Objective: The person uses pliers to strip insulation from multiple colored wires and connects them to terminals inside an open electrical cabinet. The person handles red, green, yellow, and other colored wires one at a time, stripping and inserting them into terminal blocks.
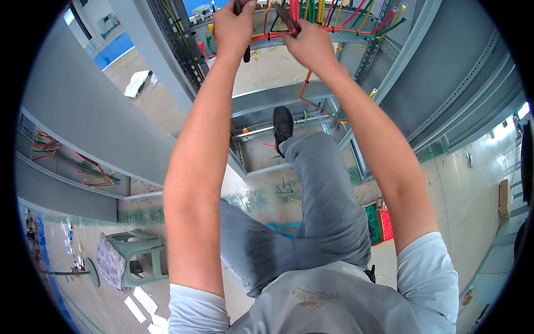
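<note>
The grey metal cabinet frame (289, 97) stands open below and around both my hands, its rails running away from them on either side. Beneath my grips, one of my legs reaches into the frame, the black shoe (282, 125) planted on a low crossbar. I judge that footing the first risk: if the shoe slides off the bar while I lean in, my weight would drag the wires with it.

Just beyond my hands hangs the wire bundle (328, 14), red, yellow and green strands fanned across the upper rail. A single red wire (306, 94) loops down under my right hand (308, 44) toward the lower rail. It looks thin, glossy and springy, bent in a loose curve, not kinked.

My right grip is closed around a dark-handled tool (286, 19) pressed in among the red strands. My left hand (233, 28) is closed too, pinching wires with a dark handle (246, 54) poking out beneath it; I cannot tell exactly which strand it holds.

The strands crowd tightly by the tool tip, so I judge it could nick or catch a neighbouring wire. The loose red loop below could snag on my wrist.
</note>
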A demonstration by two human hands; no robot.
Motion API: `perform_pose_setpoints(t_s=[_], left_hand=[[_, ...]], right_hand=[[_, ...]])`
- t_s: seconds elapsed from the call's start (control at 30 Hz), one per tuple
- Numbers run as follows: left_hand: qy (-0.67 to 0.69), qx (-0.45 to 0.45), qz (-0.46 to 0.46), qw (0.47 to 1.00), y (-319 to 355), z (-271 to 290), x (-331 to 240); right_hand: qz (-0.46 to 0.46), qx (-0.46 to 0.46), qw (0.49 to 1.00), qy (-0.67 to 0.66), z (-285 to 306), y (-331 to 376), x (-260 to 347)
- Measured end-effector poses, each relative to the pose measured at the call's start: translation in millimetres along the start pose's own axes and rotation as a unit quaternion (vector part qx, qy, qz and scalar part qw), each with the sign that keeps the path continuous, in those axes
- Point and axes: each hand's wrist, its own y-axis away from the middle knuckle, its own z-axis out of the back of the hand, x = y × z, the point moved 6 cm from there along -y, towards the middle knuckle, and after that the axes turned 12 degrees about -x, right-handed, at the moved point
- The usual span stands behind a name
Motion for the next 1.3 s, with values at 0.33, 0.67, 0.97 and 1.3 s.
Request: perform_pose_setpoints(t_s=[0.33,0.67,0.97,1.3], left_hand=[[0.154,0.130,0.029,0.979,14.6,-17.0,11.5],[0.103,0.033,-0.058,0.992,3.3,-19.4,19.6],[-0.011,0.096,-0.056,0.994,32.1,15.7,9.4],[0.095,0.149,0.386,0.906,252.0,107.3,94.5]], right_hand=[[0.108,-0.070,0.970,0.205,16.2,-8.2,28.5],[0.206,-0.033,0.974,0.090,35.2,-22.5,47.8],[-0.206,0.317,0.853,-0.359,51.8,124.5,-80.5],[-0.524,-0.016,0.764,-0.375,198.6,437.9,-263.1]])
